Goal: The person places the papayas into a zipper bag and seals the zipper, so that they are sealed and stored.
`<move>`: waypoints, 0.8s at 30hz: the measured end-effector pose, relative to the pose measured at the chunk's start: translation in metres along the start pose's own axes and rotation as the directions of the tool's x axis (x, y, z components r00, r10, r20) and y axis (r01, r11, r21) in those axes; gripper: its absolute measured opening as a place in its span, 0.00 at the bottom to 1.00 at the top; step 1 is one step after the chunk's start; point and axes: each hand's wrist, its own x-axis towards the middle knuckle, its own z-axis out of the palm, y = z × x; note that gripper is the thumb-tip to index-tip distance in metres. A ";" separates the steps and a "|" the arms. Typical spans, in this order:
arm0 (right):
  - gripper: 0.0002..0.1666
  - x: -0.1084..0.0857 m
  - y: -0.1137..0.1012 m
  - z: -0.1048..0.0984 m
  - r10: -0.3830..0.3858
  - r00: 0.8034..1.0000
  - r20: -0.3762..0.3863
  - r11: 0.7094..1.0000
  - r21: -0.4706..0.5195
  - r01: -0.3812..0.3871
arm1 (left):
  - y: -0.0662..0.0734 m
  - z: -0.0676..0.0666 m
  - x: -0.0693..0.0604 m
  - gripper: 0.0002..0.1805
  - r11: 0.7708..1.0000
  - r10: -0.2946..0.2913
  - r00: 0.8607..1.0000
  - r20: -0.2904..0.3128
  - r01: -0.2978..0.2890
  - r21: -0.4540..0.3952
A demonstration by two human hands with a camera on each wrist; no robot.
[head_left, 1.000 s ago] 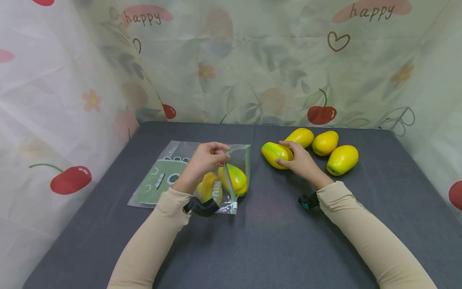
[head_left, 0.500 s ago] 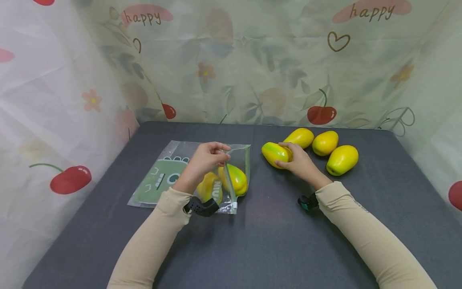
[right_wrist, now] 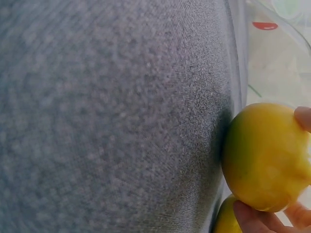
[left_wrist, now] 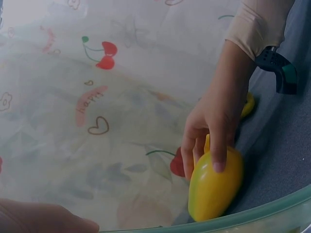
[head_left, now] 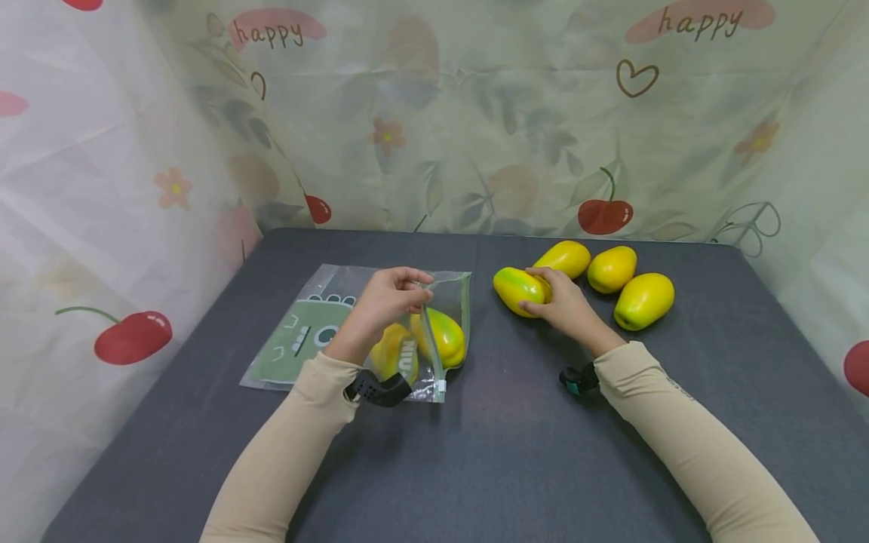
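My left hand (head_left: 390, 302) pinches the top edge of a clear slider zip bag (head_left: 271, 369) with a green cartoon print, raising its mouth at the right end. Two yellow-green mangoes lie inside; the one nearer the mouth (head_left: 448, 339) shows plainly, the other (head_left: 387, 354) through the plastic. To the right, my right hand (head_left: 566, 305) holds another mango (head_left: 514, 290) between thumb and fingers, low at the table. In the left wrist view this mango (left_wrist: 216, 187) appears beyond the bag's green rim (left_wrist: 262, 211). The right wrist view shows the mango (right_wrist: 265, 155) up close, fingertips at its sides.
Three more mangoes sit behind and right of my right hand: one at the back (head_left: 569, 258), one beside it (head_left: 612, 269) and one nearer (head_left: 645, 302). The dark grey table (head_left: 489, 467) is bordered by a printed curtain (head_left: 462, 151) along its back and sides.
My right fingers have settled a little on the mango, which has shifted very slightly. My left hand and the bag stay where they were.
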 end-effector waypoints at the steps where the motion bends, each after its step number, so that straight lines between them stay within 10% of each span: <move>1: 0.40 -0.001 0.000 0.000 0.003 1.000 -0.001 1.000 0.003 -0.003 | 0.000 0.000 0.000 0.17 1.000 -0.001 1.000 0.000 0.001 0.000; 24: 0.40 -0.015 -0.007 -0.012 -0.026 0.997 -0.075 0.999 0.021 0.028 | -0.001 0.001 0.000 0.15 1.000 0.001 1.000 0.003 -0.001 -0.006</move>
